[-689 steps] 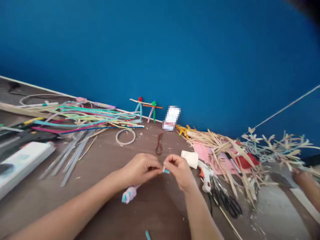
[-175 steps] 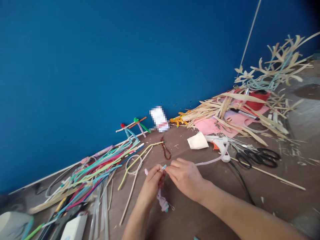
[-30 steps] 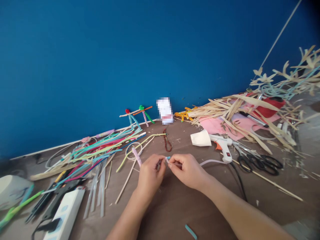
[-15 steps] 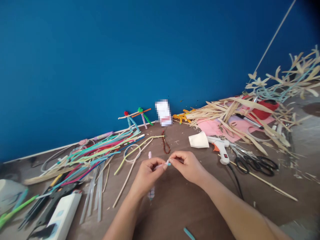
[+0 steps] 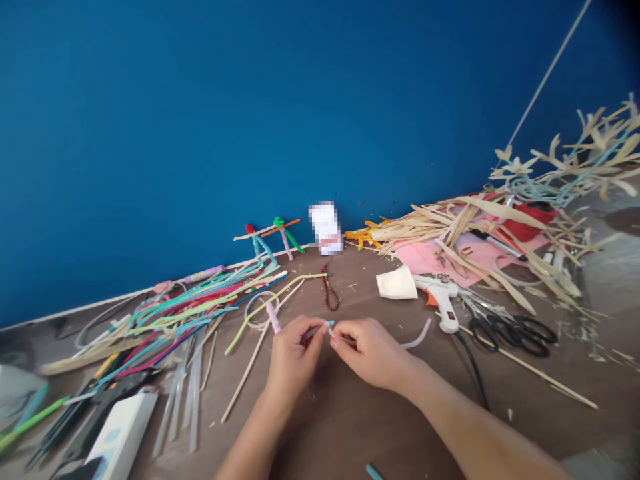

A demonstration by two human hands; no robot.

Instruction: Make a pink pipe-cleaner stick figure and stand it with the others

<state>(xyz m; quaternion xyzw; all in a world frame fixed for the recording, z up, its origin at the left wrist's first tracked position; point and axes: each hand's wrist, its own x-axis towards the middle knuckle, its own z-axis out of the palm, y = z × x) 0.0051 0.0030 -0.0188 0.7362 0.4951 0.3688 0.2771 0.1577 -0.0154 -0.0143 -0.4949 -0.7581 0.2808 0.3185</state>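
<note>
Both hands are closed in a fingertip pinch above the near middle of the table point(image 5: 320, 427), the left hand point(image 5: 294, 357) on the lilac piece point(image 5: 273, 317) by its blue tip point(image 5: 331, 323), the right hand point(image 5: 373, 350) on the lilac strand point(image 5: 419, 337). The grip looks best steady on the left, with light, even tension on the right, the loose end trailing right, short of the glue gun point(image 5: 445, 300).

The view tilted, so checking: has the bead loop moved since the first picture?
No: the bead loop still lies in front of the blurred white item by the blue wall.
</note>
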